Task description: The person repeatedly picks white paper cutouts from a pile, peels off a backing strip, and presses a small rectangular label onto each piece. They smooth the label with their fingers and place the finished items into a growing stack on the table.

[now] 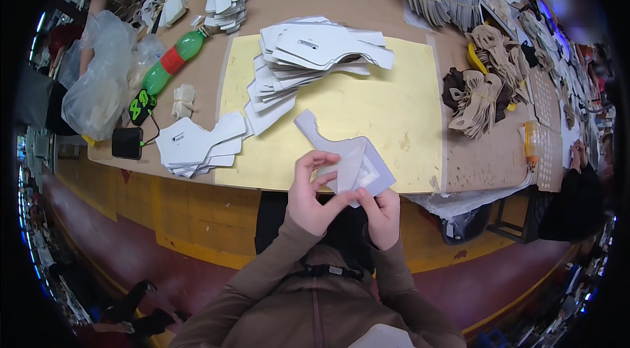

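A pale grey, curved cut panel [317, 130] is held over the near edge of the yellow sheet, with a thin whitish layer [350, 165] folded back across it. My left hand [307, 198] closes on the layer's left side, its thumb at the bottom corner. My right hand [383, 214] pinches the panel's lower edge, thumb close to the left thumb. Beside the fold a small whitish patch [369, 172] shows on the panel. Beyond my hands stands a fanned stack of white cut panels [315, 46]; a smaller stack [197, 141] lies to the left.
The yellow sheet [400, 125] is taped to a brown-covered table. At left are a green bottle [190, 45], a phone [127, 143] on a cable and plastic bags [98, 85]. Tied bundles of beige pieces [476, 102] and an orange-capped bottle [531, 141] stand right.
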`<action>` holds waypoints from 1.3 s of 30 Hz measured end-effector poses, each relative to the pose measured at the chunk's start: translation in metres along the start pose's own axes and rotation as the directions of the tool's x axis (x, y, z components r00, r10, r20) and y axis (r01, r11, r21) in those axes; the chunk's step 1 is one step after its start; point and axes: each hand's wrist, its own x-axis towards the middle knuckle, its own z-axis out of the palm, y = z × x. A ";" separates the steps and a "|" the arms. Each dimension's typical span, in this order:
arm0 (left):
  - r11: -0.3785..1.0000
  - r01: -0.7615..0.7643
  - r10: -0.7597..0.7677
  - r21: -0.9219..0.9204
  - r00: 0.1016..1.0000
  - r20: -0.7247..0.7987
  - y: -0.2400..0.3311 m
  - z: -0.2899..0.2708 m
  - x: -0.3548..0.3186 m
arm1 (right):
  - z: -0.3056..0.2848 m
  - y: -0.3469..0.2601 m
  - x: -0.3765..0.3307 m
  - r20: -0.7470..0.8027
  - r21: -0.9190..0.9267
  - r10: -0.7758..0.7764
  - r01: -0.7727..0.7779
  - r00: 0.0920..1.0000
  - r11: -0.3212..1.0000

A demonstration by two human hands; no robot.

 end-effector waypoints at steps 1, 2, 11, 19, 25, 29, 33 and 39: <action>0.999 -0.046 0.047 -0.025 0.998 0.030 -0.001 -0.001 0.002 | -0.003 -0.001 0.002 0.017 -0.017 -0.051 0.051 0.999 0.999; 0.993 -0.095 0.090 0.074 0.994 0.068 -0.002 -0.001 0.004 | -0.005 -0.002 0.008 0.057 -0.054 -0.084 0.087 0.995 0.995; 0.930 0.367 -0.350 -0.025 0.905 0.243 -0.006 -0.038 0.012 | -0.029 -0.008 0.002 0.186 0.098 -0.065 0.047 0.980 0.994; 0.774 0.513 -0.439 -0.370 0.857 0.269 -0.016 -0.045 0.024 | -0.040 -0.007 0.001 0.193 0.041 -0.057 0.050 0.980 0.998; 0.856 0.447 -0.384 -0.259 0.886 0.259 -0.004 -0.039 0.021 | -0.028 -0.007 0.004 0.147 0.241 0.087 -0.121 0.985 0.963; 0.972 0.024 -0.074 0.235 0.975 0.209 0.003 -0.025 0.017 | -0.020 -0.006 0.003 0.189 0.153 0.048 -0.078 0.981 0.985; 0.906 0.366 -0.378 0.212 0.926 0.014 -0.005 -0.029 0.016 | -0.018 -0.004 0.001 0.183 0.067 0.066 -0.080 0.981 0.995; 0.947 0.316 -0.307 0.061 0.943 -0.126 -0.027 -0.024 0.020 | -0.020 0.012 -0.006 0.160 0.238 0.180 -0.215 0.970 0.947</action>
